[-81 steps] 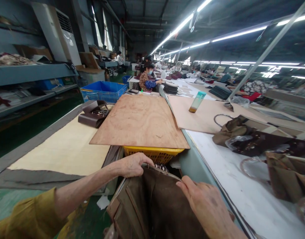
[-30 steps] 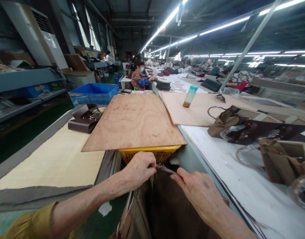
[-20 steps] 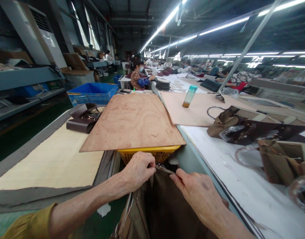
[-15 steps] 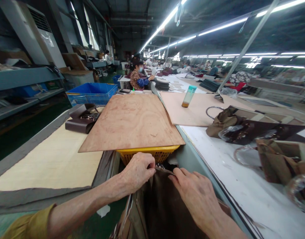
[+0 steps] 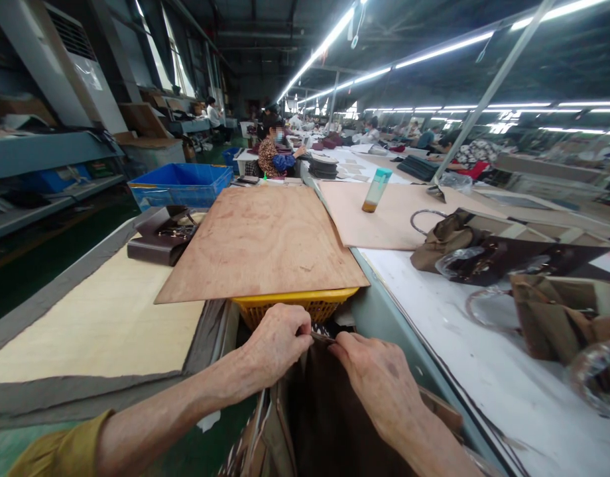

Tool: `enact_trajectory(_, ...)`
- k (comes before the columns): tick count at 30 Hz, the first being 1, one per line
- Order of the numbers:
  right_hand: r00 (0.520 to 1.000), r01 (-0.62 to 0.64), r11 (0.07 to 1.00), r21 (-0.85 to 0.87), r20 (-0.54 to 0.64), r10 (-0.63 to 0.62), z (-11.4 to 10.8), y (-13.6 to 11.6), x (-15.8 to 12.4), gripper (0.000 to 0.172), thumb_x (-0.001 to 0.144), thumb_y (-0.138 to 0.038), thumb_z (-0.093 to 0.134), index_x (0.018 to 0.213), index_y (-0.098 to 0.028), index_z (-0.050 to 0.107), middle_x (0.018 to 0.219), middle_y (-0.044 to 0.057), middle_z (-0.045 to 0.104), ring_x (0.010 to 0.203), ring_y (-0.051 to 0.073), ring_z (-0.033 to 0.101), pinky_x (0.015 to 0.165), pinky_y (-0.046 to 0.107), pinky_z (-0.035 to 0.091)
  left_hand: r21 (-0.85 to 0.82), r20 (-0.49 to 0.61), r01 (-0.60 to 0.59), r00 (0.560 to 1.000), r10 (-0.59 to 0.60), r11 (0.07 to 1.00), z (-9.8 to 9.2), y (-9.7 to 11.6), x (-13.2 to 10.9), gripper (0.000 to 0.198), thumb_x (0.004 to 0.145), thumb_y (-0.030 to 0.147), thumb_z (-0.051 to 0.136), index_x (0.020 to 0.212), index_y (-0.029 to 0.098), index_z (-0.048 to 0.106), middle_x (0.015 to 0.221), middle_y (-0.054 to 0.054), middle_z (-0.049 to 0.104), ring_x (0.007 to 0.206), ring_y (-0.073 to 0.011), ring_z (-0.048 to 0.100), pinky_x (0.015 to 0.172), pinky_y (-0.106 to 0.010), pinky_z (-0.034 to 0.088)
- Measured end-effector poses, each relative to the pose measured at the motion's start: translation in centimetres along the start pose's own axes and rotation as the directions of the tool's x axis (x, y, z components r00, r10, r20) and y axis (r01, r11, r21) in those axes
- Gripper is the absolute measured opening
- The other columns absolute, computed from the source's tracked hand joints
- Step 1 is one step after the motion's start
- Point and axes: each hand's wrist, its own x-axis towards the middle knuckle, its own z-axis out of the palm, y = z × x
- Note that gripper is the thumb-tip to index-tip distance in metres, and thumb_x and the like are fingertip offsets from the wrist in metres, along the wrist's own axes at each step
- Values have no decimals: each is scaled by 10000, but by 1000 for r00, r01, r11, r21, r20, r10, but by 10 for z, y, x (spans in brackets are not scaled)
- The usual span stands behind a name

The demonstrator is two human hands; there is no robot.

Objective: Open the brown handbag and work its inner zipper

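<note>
A dark brown bag [image 5: 315,411] stands open in front of me at the bottom centre. My left hand [image 5: 275,341] is closed, pinching the bag's top edge from the left. My right hand [image 5: 377,384] pinches the same edge from the right, its back toward me. The fingertips of both hands nearly meet at the rim. Just beyond them a yellow plastic basket [image 5: 295,306] sits under a plywood board [image 5: 265,242].
A cream mat [image 5: 101,318] with a brown case [image 5: 158,235] lies to the left. The white table [image 5: 474,358] on the right carries brown bags [image 5: 484,245] and a bottle [image 5: 374,191]. A blue crate [image 5: 180,185] and seated workers [image 5: 272,152] are farther back.
My two hands have drawn closer together along the bag's top edge, the right one sliding left toward the left one. The bag's opening has narrowed.
</note>
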Motion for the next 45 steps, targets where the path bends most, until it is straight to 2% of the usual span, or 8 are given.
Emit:
enact_trajectory(12, 999, -36, 999, -19, 28, 36, -4, -5, 6, 128, 823, -255, 541, 698, -226, 553, 601, -18, 635, 538, 183, 602, 489, 281, 256, 42, -14, 36, 999, -36, 998, 4, -2, 3, 88, 608, 98, 501, 540, 149, 521, 567, 25, 525, 575, -112, 454, 532, -213, 286)
enact_trajectory(18, 993, -54, 993, 110, 115, 41, -7, -13, 16, 106, 819, -208, 540, 734, -239, 595, 692, -25, 664, 628, 170, 627, 515, 260, 304, 5, 11, 36, 999, -36, 999, 5, 0, 2, 97, 590, 83, 469, 529, 154, 494, 570, 16, 535, 574, -119, 462, 534, -217, 299)
enact_trajectory(24, 994, -19, 988, 155, 111, 2, -4, -12, 19, 146, 827, -164, 507, 737, -216, 610, 697, -5, 668, 636, 168, 621, 538, 250, 326, 10, -9, 18, 1000, -18, 1000, 6, -3, 1, 91, 594, 88, 457, 541, 162, 457, 555, 26, 487, 566, -117, 430, 526, -223, 278)
enact_trajectory(27, 991, -15, 983, 184, 131, -9, -4, -9, 20, 158, 826, -151, 499, 723, -205, 605, 687, 1, 665, 639, 162, 616, 550, 241, 329, -2, -26, -3, 1000, 3, 1000, 5, -10, -2, 114, 582, 97, 488, 662, 173, 460, 646, 29, 510, 618, -124, 441, 545, -221, 288)
enact_trajectory(31, 994, -9, 975, 223, 105, -15, -2, -6, 19, 144, 825, -160, 501, 730, -215, 594, 680, -19, 651, 615, 151, 604, 537, 247, 314, -23, 16, 9, 1000, -8, 1000, -4, -23, -6, 381, 548, 107, 541, 916, 172, 471, 841, 6, 564, 751, -156, 490, 630, -233, 331)
enact_trajectory(36, 996, 43, 972, 230, 69, -60, 0, -4, 18, 120, 824, -191, 513, 741, -230, 590, 657, -34, 635, 584, 153, 593, 527, 261, 295, -91, 184, 5, 983, 12, 996, -17, -31, -8, 234, 589, 87, 466, 752, 173, 611, 683, 38, 576, 712, -137, 516, 601, -206, 324)
enact_trajectory(39, 996, 56, 973, 224, 55, -70, 1, -4, 18, 128, 820, -192, 520, 717, -229, 584, 647, -38, 628, 580, 151, 592, 528, 264, 288, -155, 188, 27, 982, 3, 988, -19, -32, -8, 253, 605, 93, 448, 741, 167, 647, 631, 47, 562, 662, -122, 510, 576, -192, 323)
enact_trajectory(45, 996, 13, 989, 145, 81, -25, 4, -7, 20, 103, 819, -252, 552, 720, -250, 580, 658, -47, 626, 592, 170, 587, 531, 280, 275, -164, 162, 131, 981, -104, 978, -14, -29, -7, 190, 613, 157, 522, 726, 160, 675, 594, 45, 559, 648, -128, 502, 570, -191, 324)
